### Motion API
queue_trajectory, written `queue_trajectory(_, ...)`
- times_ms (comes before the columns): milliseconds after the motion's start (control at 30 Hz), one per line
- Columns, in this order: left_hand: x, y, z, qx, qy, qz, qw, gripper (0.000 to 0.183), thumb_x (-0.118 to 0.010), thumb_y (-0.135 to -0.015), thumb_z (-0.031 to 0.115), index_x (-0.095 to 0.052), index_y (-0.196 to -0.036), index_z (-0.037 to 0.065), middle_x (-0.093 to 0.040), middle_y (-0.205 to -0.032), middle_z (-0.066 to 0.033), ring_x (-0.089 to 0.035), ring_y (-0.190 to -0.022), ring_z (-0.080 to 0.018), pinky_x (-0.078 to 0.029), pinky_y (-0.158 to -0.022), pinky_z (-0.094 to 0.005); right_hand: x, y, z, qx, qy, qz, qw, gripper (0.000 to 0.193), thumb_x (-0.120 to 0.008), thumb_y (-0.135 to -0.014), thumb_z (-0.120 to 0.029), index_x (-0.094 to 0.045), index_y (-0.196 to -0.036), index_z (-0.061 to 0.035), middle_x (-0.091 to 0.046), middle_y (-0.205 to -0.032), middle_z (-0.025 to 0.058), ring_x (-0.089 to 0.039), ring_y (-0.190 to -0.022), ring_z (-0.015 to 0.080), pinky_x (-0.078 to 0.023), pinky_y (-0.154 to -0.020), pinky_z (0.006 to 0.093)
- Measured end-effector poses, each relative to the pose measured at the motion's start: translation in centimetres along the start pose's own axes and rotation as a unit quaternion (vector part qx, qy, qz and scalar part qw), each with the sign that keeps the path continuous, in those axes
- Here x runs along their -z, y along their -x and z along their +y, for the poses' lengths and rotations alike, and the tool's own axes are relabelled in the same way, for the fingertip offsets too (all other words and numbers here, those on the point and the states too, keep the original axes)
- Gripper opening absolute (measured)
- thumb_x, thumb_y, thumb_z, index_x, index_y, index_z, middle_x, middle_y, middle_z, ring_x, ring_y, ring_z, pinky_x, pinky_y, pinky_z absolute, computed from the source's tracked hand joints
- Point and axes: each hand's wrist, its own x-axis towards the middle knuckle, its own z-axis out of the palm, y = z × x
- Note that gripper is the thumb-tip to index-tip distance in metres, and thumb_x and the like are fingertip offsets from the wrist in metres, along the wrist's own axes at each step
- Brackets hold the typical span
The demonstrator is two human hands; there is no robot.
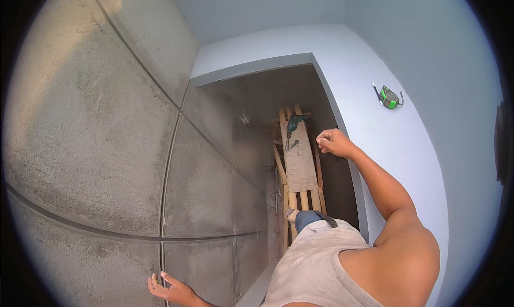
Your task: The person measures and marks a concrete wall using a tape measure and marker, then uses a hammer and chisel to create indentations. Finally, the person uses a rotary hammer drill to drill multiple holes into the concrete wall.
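My left hand (174, 292) is low at the left, in front of the grey concrete wall (203, 184). Its fingers are apart and nothing is in it; whether it touches the wall I cannot tell. My right hand (334, 142) hangs over the right side of the opening, its fingers curled in a pinch. What lies between those fingertips, if anything, is too small to make out. Beyond and left of it, a dark green power drill (294, 126) lies on a board (300, 170) on the wooden scaffold below me.
A green and black tape measure (389, 97) rests on the white ledge (393, 157) to the right, a thin pen-like stick (377, 93) beside it. Wooden poles (304, 201) carry the board inside the deep opening. Grooves divide the concrete wall into panels.
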Motion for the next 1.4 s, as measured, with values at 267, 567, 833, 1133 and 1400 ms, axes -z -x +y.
queue_trajectory(267, -4.0, 10.5, 9.4, 0.045, 0.156, -0.257, 0.953, 0.032, -0.068, -0.097, 0.022, -0.066, -0.118, -0.003, -0.057, -0.124, -0.0162, -0.060, -0.109, -0.0301, -0.052, -0.085, -0.0426, 21.2, 0.8, 7.0, -0.133, 0.370, 0.418, 0.819, 0.044, -0.074, -0.087, -0.024, -0.066, -0.125, -0.0037, -0.063, -0.126, 0.0218, -0.061, -0.122, 0.0394, -0.053, -0.100, 0.0501)
queue_trajectory(567, -6.8, 11.5, 10.9, 0.064, 0.141, -0.302, 0.941, 0.025, -0.070, -0.094, 0.013, -0.066, -0.113, -0.002, -0.058, -0.117, -0.0151, -0.062, -0.092, -0.0270, -0.053, -0.083, -0.0398, 25.7, -6.0, 8.4, -0.168, 0.542, 0.334, 0.752, 0.038, -0.064, -0.093, -0.030, -0.073, -0.117, -0.0023, -0.062, -0.130, 0.0185, -0.058, -0.125, 0.0362, -0.036, -0.114, 0.0534)
queue_trajectory(833, -9.6, 10.3, 20.2, 0.055, 0.228, -0.323, 0.917, 0.026, -0.071, -0.092, 0.009, -0.067, -0.112, -0.006, -0.058, -0.123, -0.0214, -0.064, -0.112, -0.0351, -0.055, -0.092, -0.0442, 24.9, -12.8, 12.3, -0.155, 0.611, 0.278, 0.725, 0.029, -0.054, -0.096, -0.017, -0.076, -0.107, -0.0026, -0.074, -0.109, 0.0169, -0.069, -0.108, 0.0349, -0.041, -0.108, 0.0564)
queue_trajectory(1133, -10.0, 14.1, 19.9, 0.021, 0.225, -0.368, 0.902, 0.026, -0.076, -0.089, 0.013, -0.070, -0.111, -0.001, -0.061, -0.123, -0.0226, -0.064, -0.111, -0.0367, -0.055, -0.093, -0.0445, 33.0, -6.6, 13.0, -0.097, 0.322, 0.403, 0.851, 0.052, -0.068, -0.089, -0.033, -0.060, -0.123, 0.0057, -0.069, -0.115, 0.0223, -0.067, -0.109, 0.0343, -0.052, -0.091, 0.0455)
queue_trajectory(1400, -9.4, 12.7, 20.5, 0.041, 0.285, -0.390, 0.875, 0.031, -0.078, -0.090, 0.015, -0.070, -0.114, -0.002, -0.063, -0.121, -0.0200, -0.067, -0.110, -0.0321, -0.056, -0.093, -0.0410, 31.2, -1.9, 14.1, -0.177, 0.249, 0.253, 0.918, 0.069, -0.085, -0.062, -0.022, -0.065, -0.124, 0.0030, -0.072, -0.113, 0.0194, -0.071, -0.100, 0.0325, -0.055, -0.089, 0.0423)
